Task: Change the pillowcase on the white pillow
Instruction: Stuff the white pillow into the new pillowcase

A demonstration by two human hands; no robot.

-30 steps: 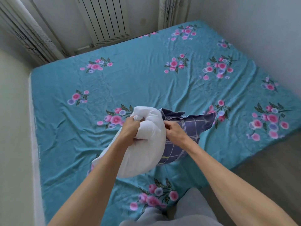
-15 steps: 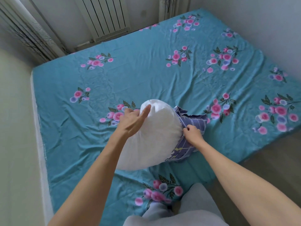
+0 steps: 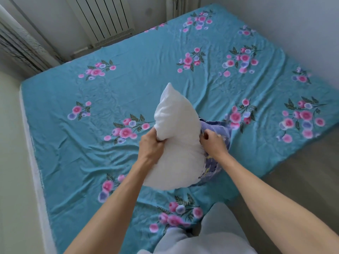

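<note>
We see our left hand (image 3: 151,146) gripping the white pillow (image 3: 176,143) at its left side, about halfway up, with the fingers curled tight into the filling so that the fabric bunches and dents under them. The pillow stands up off the bed, bare and white, its top corner pointing away from us and its lower end bulging round just above the sheet.

Our right hand (image 3: 212,143) is on the pillow's right edge. Its fingers are curled and pinch a gathered fold of the blue checked pillowcase (image 3: 215,162), holding it against the pillow's side. The pillowcase is crumpled into a small bunch on the right of the pillow and partly behind it; only its near and right parts show, and we cannot tell whether any of the pillow is inside it.

Both forearms reach in from the bottom of the view, the left one crossing under the pillow's lower end.

Under all this lies the teal bedsheet (image 3: 146,79), printed with clusters of pink and lilac flowers and creased into shallow wrinkles around the pillow. A white radiator (image 3: 102,19) stands against the far wall beyond the bed, and a curtain (image 3: 20,44) hangs at the upper left. At the bottom edge we see pale grey clothing (image 3: 211,239) on our legs.
</note>
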